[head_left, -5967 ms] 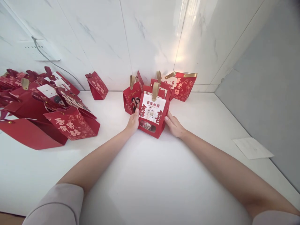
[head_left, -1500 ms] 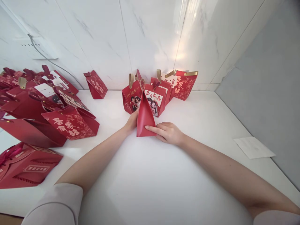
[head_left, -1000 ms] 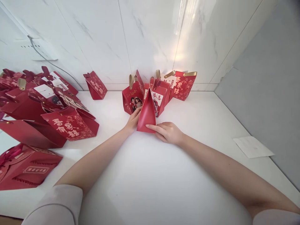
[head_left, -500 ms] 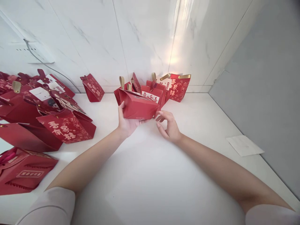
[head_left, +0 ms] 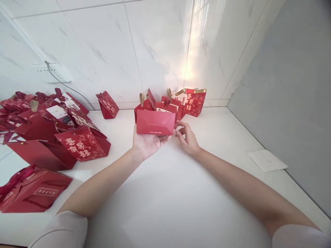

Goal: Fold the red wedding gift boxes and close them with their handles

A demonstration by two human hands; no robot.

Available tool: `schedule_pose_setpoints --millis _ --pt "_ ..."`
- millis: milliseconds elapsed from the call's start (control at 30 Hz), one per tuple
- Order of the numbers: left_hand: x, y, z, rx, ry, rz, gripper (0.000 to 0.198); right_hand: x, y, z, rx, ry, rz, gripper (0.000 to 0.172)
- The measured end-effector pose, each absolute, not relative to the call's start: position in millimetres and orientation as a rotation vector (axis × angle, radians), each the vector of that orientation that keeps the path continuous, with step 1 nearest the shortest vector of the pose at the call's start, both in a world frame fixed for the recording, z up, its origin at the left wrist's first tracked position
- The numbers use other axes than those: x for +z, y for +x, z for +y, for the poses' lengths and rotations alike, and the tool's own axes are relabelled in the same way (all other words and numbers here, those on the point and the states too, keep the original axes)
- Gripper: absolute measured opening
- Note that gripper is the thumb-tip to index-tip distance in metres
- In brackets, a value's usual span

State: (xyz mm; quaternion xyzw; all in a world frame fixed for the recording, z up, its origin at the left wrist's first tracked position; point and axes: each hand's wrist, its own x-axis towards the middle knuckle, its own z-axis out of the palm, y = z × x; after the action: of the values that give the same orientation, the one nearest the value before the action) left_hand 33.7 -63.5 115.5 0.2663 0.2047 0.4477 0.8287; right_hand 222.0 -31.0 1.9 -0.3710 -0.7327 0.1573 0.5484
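Observation:
A red paper gift box [head_left: 155,120] rests in my left hand [head_left: 148,144], its flat bottom with folded seams and a line of small print facing me. The palm lies under it, thumb at the left edge and fingers curled below. At the box's lower right corner is my right hand [head_left: 188,138], fingers loosely bent and apart, holding nothing; whether a fingertip touches the box I cannot tell. Just behind stand several red gift boxes with gold or dark red handles, among them a patterned red box [head_left: 196,103] with gold lettering at the right end.
On the left crowd many red gift boxes, including a lettered box [head_left: 84,144] and a ribboned box [head_left: 38,191]. A small red box [head_left: 108,105] stands alone by the tiled wall [head_left: 103,41]. A white paper [head_left: 267,160] lies on the white table [head_left: 168,206] at right.
The box in my left hand has been turned so its bottom faces me squarely, level instead of tilted. My right hand stays close beside it. The view has shifted slightly.

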Motion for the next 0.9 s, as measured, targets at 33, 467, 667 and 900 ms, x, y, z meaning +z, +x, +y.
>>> schedule_pose_setpoints --millis 33,467,667,900 --pt "117.1 33.7 -65.0 0.948 0.566 0.436 0.055 1.8 221.8 -31.5 0.366 -0.878 -1.758 0.038" --pt "106.1 41.7 -85.9 0.942 0.544 0.501 0.056 46.9 210.7 -68.9 -0.266 -0.689 -1.809 0.060" --pt "98.2 45.3 -87.7 0.899 0.431 0.481 0.049 48.4 211.3 -71.3 -0.351 -0.689 -1.879 0.041" --pt "97.5 43.8 -87.3 0.836 0.379 0.437 0.044 53.1 212.2 -73.8 -0.327 -0.684 -1.914 0.037"
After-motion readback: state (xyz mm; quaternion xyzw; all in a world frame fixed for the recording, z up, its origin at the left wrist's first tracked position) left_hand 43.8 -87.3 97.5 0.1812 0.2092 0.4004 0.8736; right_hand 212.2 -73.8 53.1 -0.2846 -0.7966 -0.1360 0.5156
